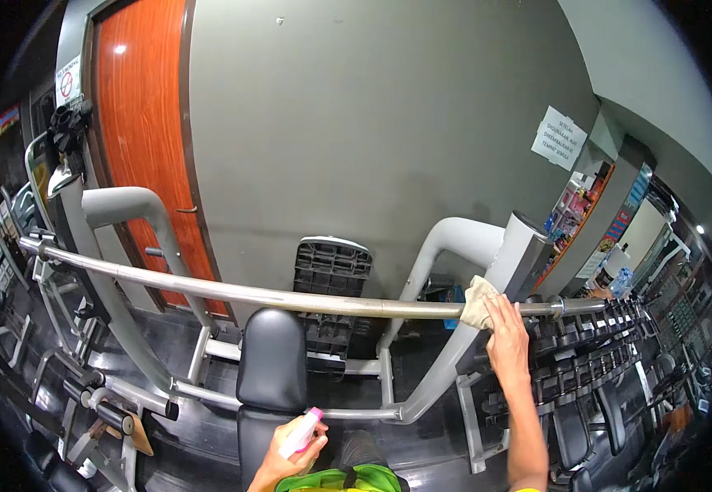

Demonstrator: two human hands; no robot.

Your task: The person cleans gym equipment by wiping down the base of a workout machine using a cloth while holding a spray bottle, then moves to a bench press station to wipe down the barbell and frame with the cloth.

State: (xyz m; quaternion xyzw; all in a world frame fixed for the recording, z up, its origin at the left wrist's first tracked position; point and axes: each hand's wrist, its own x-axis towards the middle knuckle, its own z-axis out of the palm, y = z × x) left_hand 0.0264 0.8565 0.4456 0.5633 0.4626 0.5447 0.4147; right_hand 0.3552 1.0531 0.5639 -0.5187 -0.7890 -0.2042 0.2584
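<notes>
A long silver barbell lies across the grey rack. Toward its right end, my right hand presses a cream cloth against the bar, the cloth bunched under my fingers. Low in the view, my left hand is closed around a white bottle with a pink top, held in front of the black bench pad. The bottle is apart from the bar.
Dumbbell racks stand at the right. An orange-brown door is at the left, beside several machines. Behind the bar are a grey wall and an upright black plastic step. A shelf holds small items.
</notes>
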